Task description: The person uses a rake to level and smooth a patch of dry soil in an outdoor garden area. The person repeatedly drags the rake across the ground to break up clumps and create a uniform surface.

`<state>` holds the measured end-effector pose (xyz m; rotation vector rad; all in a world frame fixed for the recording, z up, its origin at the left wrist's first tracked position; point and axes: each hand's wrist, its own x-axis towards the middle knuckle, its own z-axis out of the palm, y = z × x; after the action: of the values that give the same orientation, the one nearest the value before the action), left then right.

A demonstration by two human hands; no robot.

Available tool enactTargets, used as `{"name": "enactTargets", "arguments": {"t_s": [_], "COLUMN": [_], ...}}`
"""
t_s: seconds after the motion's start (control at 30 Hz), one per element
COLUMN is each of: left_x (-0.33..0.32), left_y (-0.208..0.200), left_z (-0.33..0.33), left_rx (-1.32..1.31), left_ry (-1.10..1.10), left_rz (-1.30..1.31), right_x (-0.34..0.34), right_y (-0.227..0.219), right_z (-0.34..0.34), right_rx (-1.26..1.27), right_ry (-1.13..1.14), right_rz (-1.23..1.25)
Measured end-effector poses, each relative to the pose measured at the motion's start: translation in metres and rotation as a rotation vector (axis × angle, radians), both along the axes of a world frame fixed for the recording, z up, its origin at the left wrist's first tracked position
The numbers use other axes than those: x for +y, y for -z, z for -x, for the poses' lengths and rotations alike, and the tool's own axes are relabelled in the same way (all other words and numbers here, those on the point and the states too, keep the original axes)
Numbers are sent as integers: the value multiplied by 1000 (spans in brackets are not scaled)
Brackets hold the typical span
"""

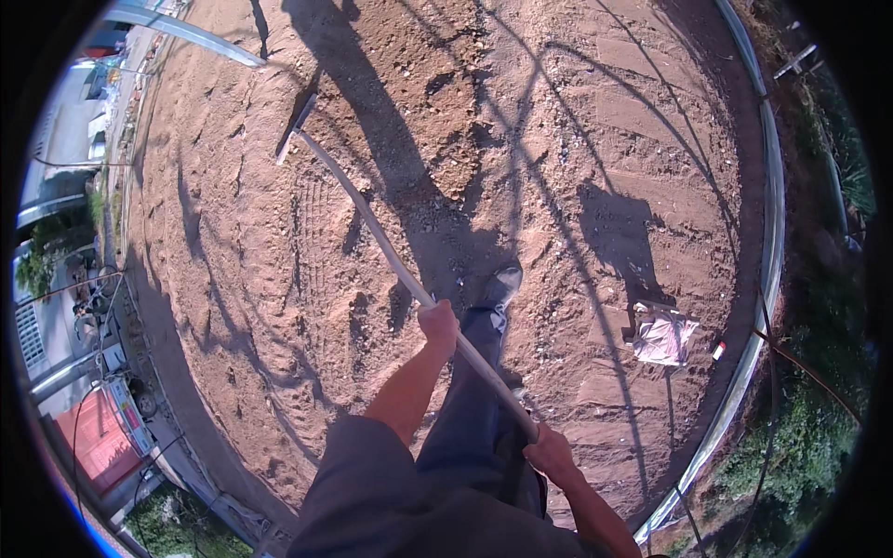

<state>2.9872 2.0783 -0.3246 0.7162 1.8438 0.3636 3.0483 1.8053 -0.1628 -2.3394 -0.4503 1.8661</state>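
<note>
Both my hands grip the long, slightly curved wooden handle of a rake (377, 228). My left hand (438, 327) is wrapped round the handle near its middle, in front of my left leg. Lower and to the right, my right hand (551, 453) closes round the handle near its rear end. The rake's narrow bar head (296, 128) lies at the far left on loose reddish soil (251, 223). Whether teeth run along it I cannot make out. One grey shoe (502, 286) of mine stands on the ground beyond my left hand.
To the right sits a small stand (663, 337) topped with pale, crumpled material, beside a small red-and-white object (719, 351). A metal rail (772, 205) borders the right, with greenery behind it. Another metal beam (200, 37) crosses the upper left. A reddish vehicle bed (98, 437) is at lower left.
</note>
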Motion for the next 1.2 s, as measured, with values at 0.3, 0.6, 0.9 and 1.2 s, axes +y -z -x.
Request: {"name": "enactTargets", "arguments": {"t_s": [0.3,0.6,0.9,1.2], "left_x": [-367,-486,-432,-161], "left_y": [5,-142,-144,-6], "left_z": [57,99,52,86], "left_rx": [356,-294,-494,-497], "left_ry": [263,31,-195,-241], "left_rz": [-125,962,915,538], "right_x": [-318,-504,-558,-303], "right_y": [-92,-216,-275,-77], "right_z": [91,164,70,40], "right_rx": [-281,-388,-281,-194], "right_ry": [107,68,-181,-206], "right_rz": [210,516,595,300]}}
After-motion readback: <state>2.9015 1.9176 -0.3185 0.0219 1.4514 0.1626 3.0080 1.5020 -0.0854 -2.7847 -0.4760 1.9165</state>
